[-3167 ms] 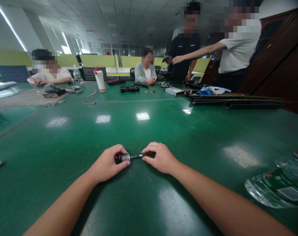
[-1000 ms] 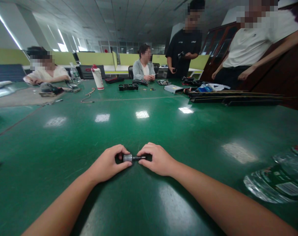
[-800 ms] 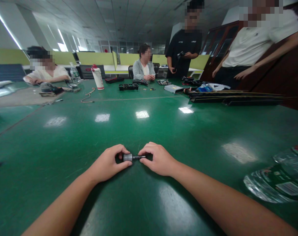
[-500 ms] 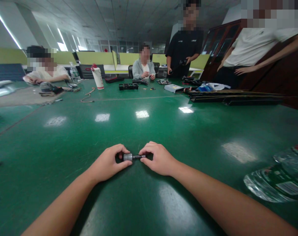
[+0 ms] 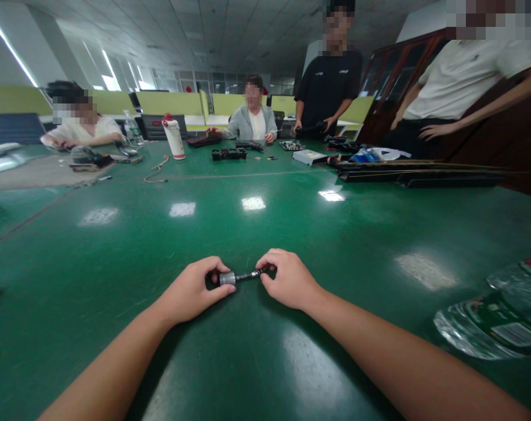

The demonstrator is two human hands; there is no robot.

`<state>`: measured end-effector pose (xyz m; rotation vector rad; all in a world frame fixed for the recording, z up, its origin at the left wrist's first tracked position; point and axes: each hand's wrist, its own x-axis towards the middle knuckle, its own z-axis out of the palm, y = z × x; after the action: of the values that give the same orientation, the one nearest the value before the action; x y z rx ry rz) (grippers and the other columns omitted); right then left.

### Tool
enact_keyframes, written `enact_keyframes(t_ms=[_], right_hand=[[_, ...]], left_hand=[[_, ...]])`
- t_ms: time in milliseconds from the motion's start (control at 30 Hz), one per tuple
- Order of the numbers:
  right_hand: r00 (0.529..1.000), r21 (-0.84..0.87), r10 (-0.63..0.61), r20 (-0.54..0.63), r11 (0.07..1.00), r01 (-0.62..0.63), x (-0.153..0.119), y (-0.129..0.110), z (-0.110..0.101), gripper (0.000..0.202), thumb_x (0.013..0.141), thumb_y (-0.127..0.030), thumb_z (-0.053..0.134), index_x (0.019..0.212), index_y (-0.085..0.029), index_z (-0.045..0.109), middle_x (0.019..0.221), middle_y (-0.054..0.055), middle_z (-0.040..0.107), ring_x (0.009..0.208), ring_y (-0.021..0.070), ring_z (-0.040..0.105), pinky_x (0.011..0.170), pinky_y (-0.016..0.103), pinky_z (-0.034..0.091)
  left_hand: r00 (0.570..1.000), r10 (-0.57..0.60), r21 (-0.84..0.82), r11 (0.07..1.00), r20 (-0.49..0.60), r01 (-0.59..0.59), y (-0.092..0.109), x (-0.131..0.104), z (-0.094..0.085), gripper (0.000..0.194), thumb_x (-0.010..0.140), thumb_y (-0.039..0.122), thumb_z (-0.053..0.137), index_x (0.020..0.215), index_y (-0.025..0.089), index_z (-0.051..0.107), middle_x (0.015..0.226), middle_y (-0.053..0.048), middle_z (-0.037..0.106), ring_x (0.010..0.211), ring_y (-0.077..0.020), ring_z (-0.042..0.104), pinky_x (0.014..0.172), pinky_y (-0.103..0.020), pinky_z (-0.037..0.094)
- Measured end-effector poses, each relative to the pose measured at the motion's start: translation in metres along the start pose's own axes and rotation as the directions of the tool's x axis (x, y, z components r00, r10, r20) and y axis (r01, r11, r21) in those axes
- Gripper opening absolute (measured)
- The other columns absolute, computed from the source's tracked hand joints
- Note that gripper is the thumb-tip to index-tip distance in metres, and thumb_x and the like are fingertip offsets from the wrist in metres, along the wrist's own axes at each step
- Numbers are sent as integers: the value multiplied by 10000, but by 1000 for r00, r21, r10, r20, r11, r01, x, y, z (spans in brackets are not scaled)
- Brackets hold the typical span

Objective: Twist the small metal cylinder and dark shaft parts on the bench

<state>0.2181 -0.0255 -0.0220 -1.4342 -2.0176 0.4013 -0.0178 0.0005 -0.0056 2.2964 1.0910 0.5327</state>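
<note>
My left hand (image 5: pixel 198 292) pinches a short silver-grey metal cylinder (image 5: pixel 227 278) between thumb and fingers, low over the green table (image 5: pixel 230 228). A thin dark metal rod (image 5: pixel 247 276) with ridges sticks out of the cylinder's right end. At the rod's far end, the thumb and fingers of my right hand (image 5: pixel 289 280) close on its ridged tip. The rod slants slightly up to the right, and part of its tip is hidden by the fingers. Whether rod and cylinder are one piece I cannot tell.
A large clear plastic bottle (image 5: pixel 489 327) lies at the right edge. Far back stand a white flask (image 5: pixel 174 138), a black part (image 5: pixel 228 154), a grey box (image 5: pixel 309 157) and long black rails (image 5: pixel 423 174). Several people are around the far side.
My right hand has shifted a little right and up, and more of the rod shows between the hands. My left hand stays put. The seated person in grey has reached an arm sideways.
</note>
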Motion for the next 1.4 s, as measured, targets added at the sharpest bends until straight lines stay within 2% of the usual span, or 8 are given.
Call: enact_keyframes(t_ms=[367, 533, 733, 933, 1067, 1200, 1400], right_hand=[[998, -33, 58, -37, 998, -60, 0, 2, -2, 183, 714, -73, 608, 813, -184, 715, 805, 42, 653, 744, 167, 572, 680, 292, 453], [1000, -10, -8, -7, 1000, 8, 0, 2, -1, 178, 727, -75, 627, 832, -184, 722, 831, 43, 674, 776, 173, 594, 717, 303, 467], [982, 181, -172, 77, 971, 156, 0, -5, 2, 192, 791, -103, 658, 938, -202, 731, 900, 33, 713, 865, 167, 626, 805, 309, 481], [988, 295, -116, 106, 952, 80, 1, -5, 4, 288, 789, -91, 660, 1045, -213, 709, 899, 21, 713, 803, 136, 646, 793, 289, 502], [986, 271, -122, 112, 959, 88, -1, -4, 4, 321, 762, -80, 676, 1053, -211, 708, 907, 26, 706, 814, 143, 642, 794, 289, 500], [976, 213, -182, 116, 965, 154, -1, -5, 5, 304, 756, -96, 706, 1044, -194, 710, 923, 36, 712, 860, 167, 620, 807, 303, 485], [946, 136, -266, 186, 960, 243, 1, -5, 4, 257, 842, -184, 672, 1097, -184, 701, 1000, 65, 704, 935, 197, 586, 862, 353, 455]], left_hand=[[1000, -12, -3, 1000, 2, 12, 2, 0, 0, 225, 833, 392, 650, 930, 190, 632, 838, -20, 650, 752, -178, 587, 686, -283, 448], [1000, -10, -6, 1000, -7, 10, 2, 0, 0, 225, 825, 391, 654, 917, 186, 635, 824, -20, 651, 742, -176, 588, 678, -279, 450], [1000, 13, -9, 1000, -9, -13, 2, -1, 1, 205, 816, 364, 664, 924, 192, 633, 838, -19, 652, 748, -174, 587, 681, -272, 453], [1000, 15, 5, 1000, 5, -15, 2, -2, 1, 212, 809, 349, 673, 941, 191, 619, 847, -22, 635, 752, -175, 576, 681, -274, 447], [1000, 14, -2, 1000, 17, -14, 3, -1, 1, 207, 817, 343, 672, 948, 191, 622, 850, -18, 633, 755, -173, 575, 687, -274, 446], [1000, 12, -2, 1000, 12, -12, 3, 0, 1, 210, 823, 351, 668, 950, 190, 623, 845, -17, 637, 755, -175, 578, 687, -273, 444], [1000, 7, -6, 1000, 19, -7, 3, 0, 2, 210, 822, 347, 667, 951, 187, 626, 842, -14, 632, 755, -171, 575, 689, -273, 440]])
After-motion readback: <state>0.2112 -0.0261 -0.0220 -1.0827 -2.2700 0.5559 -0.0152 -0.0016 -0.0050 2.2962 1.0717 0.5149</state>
